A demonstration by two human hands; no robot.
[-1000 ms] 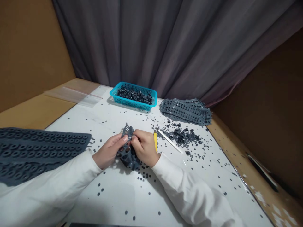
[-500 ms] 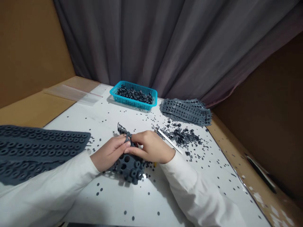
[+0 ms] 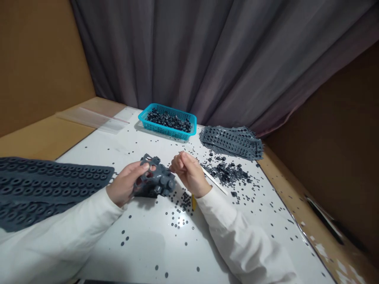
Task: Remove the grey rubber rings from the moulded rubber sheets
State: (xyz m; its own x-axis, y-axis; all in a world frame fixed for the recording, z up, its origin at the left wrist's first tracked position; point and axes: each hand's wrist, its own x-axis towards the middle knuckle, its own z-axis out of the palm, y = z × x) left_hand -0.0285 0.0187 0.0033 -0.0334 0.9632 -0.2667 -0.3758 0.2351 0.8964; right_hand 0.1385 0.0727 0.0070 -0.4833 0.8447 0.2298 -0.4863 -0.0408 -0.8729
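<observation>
My left hand [image 3: 122,184] grips a curled piece of dark grey rubber sheet [image 3: 156,178] with open holes on one side and raised round parts on the other. Just right of it, at the sheet's edge, my right hand [image 3: 191,173] is closed with its fingers curled in. What those fingers hold, if anything, is hidden. Under the hands, small black discs [image 3: 186,199] lie scattered on the white tabletop [image 3: 142,240]. A yellow strip [image 3: 193,202] shows by the right wrist, and a white stick [image 3: 216,181] lies beyond it.
A larger grey sheet of moulded rings [image 3: 56,185] lies at the left. At the back stands a blue basket [image 3: 189,133] of small black parts. Punched grey sheets [image 3: 233,142] are stacked back right, near a pile of black parts [image 3: 229,172]. Clear plastic bags [image 3: 94,118] lie back left.
My right hand has come away from my left and closed, moving slightly up. The sheet piece has turned in my left hand, which has shifted left, uncovering the discs below.
</observation>
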